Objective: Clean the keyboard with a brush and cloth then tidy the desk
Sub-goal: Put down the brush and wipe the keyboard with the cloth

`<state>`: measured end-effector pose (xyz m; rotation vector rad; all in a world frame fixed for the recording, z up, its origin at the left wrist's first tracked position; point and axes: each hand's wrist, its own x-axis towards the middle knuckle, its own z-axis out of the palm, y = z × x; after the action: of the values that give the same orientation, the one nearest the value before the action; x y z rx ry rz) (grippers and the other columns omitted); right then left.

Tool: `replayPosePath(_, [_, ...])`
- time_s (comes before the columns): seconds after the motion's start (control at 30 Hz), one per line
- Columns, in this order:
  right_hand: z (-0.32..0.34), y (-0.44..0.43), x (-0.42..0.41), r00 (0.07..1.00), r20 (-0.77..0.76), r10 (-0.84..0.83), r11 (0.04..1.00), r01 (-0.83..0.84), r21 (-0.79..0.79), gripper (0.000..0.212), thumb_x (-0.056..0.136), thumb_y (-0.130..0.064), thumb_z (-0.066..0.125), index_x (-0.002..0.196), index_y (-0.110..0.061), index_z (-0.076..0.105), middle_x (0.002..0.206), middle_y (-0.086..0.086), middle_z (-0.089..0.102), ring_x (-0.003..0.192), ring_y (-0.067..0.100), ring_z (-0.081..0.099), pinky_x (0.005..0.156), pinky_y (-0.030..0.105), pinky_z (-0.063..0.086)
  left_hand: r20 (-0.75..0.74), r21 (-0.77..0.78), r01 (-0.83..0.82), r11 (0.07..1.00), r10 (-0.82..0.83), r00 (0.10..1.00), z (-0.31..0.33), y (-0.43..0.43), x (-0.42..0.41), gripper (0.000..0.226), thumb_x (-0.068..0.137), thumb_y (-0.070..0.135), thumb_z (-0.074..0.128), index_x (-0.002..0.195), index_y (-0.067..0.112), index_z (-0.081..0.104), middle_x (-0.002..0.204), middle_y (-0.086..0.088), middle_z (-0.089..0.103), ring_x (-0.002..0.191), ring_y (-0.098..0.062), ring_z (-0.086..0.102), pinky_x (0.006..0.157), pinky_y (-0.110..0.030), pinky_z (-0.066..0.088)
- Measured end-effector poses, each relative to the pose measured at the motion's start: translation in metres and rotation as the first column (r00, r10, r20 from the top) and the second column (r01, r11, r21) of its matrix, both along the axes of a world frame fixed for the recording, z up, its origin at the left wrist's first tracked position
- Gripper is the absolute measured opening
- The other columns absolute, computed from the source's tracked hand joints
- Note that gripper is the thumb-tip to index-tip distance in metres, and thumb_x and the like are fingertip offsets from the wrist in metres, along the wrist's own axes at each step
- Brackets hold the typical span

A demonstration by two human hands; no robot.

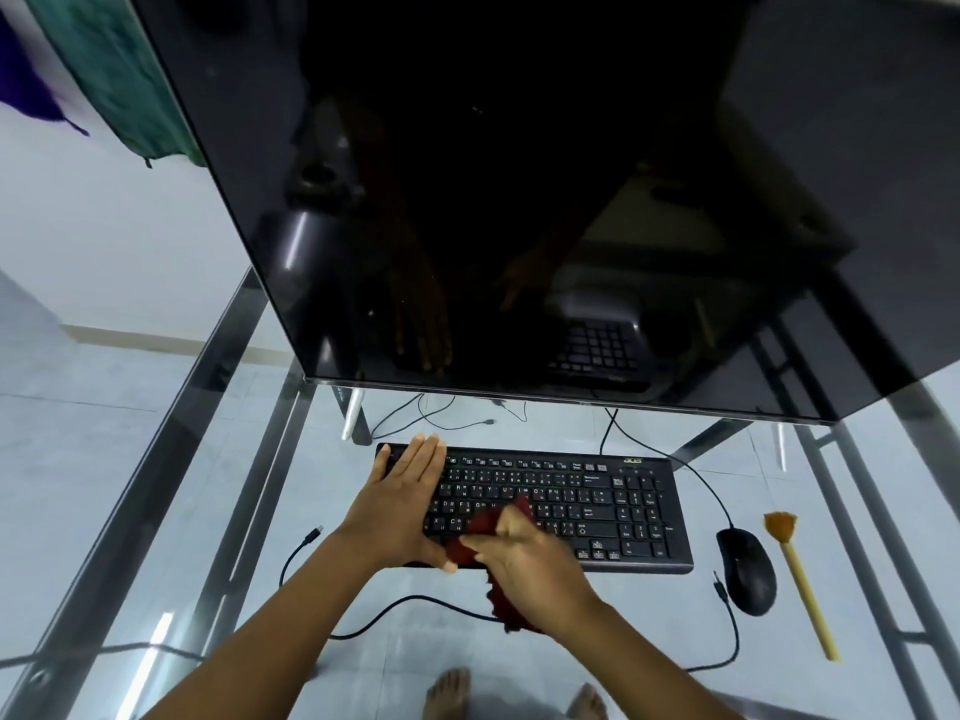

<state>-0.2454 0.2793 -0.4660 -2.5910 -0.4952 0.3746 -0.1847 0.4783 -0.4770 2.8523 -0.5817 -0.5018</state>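
Note:
A black keyboard (597,504) lies on the glass desk (156,537) below the monitor. My left hand (397,504) rests flat on the keyboard's left end, fingers together and stretched out, holding nothing. My right hand (524,566) is closed on a dark red cloth (480,530), which is pressed on the keys near the middle front of the keyboard; part of the cloth hangs below my hand. A brush (802,579) with a yellow handle and brown bristles lies on the desk to the right, untouched.
A large dark monitor (519,200) leans over the back of the desk. A black mouse (748,571) sits between keyboard and brush. Loose black cables (415,600) run across the glass. Bare feet show through the glass at the bottom.

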Motion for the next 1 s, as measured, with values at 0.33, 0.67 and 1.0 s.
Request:
replayPosePath(0.33, [-0.003,0.017,-0.001,0.991,-0.063,-0.120,0.992,0.119,-0.031,0.031,0.098,-0.037,0.049,0.127,-0.040,0.059,0.097,-0.008,0.043,0.089,0.018,0.062,0.069,0.018,0.039,-0.003,0.009,0.008,1.000,-0.008,1.000,-0.001,0.000,0.001,0.143,0.056,0.078,0.068,0.152,0.011,-0.013,0.161,-0.003,-0.015,0.138,-0.011,-0.028,0.116,-0.042,-0.016])
replayPosePath(0.67, [0.002,0.017,-0.003,0.971,-0.163,-0.172,0.985,0.173,-0.010,0.031,0.098,-0.034,0.049,0.128,-0.039,0.059,0.090,-0.016,0.041,0.076,0.001,0.053,0.065,0.011,0.042,0.016,-0.001,0.016,1.000,-0.016,1.000,-0.004,0.002,0.001,0.143,0.055,0.078,0.069,0.152,0.010,-0.012,0.161,-0.003,-0.014,0.143,-0.014,-0.023,0.116,-0.043,-0.014])
replayPosePath(1.0, [0.004,-0.065,0.042,0.785,0.139,-0.604,0.771,0.620,-0.148,0.039,0.100,-0.035,0.042,0.135,-0.023,0.054,0.110,0.018,0.060,0.087,0.032,0.065,0.076,0.036,0.053,-0.055,-0.234,-0.244,0.941,0.237,0.970,-0.021,0.055,-0.019,0.144,0.047,0.097,0.047,0.152,0.021,-0.017,0.158,0.010,-0.021,0.144,-0.006,-0.022,0.117,-0.041,-0.013])
